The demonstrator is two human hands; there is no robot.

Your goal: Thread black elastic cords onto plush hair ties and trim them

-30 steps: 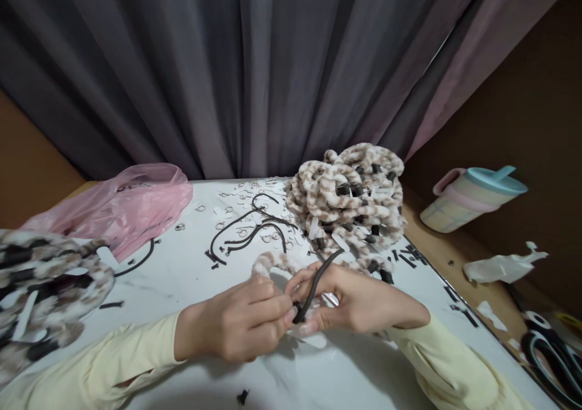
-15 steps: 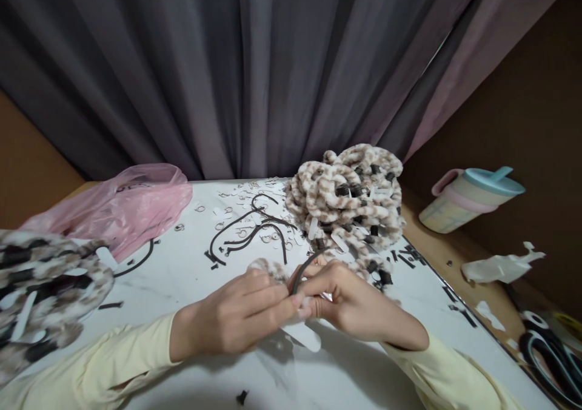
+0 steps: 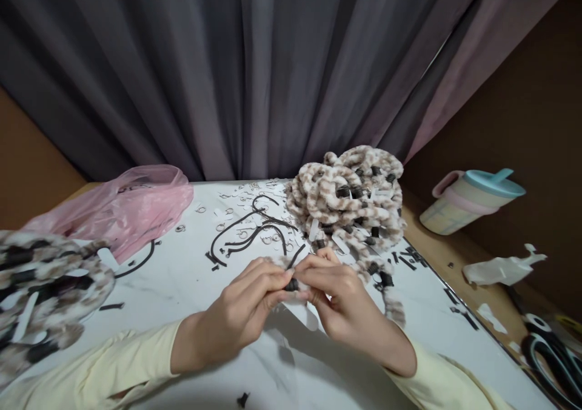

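My left hand [image 3: 248, 307] and my right hand [image 3: 339, 298] meet over the middle of the white table [image 3: 191, 276]. Both pinch the same fuzzy brown-and-cream spotted band [image 3: 391, 304], whose free end trails off to the right of my right hand. At the pinch point sits a dark strap end [image 3: 292, 285], and a thin dark strip [image 3: 296, 256] sticks up from between the fingertips. A white paper tag hangs below my fingers.
A heap of fuzzy spotted bands [image 3: 350, 201] lies behind my hands, another pile [image 3: 40, 289] at the left edge. Loose dark strips [image 3: 254, 228] and paper bits litter the table. A pink plastic bag [image 3: 122, 207], a lidded cup [image 3: 473, 198] and scissors [image 3: 552, 352] are around.
Both hands have lifted slightly and moved away from me. The long dark strip that stuck out diagonally is now mostly drawn in, and the fuzzy band's end now hangs to the right.
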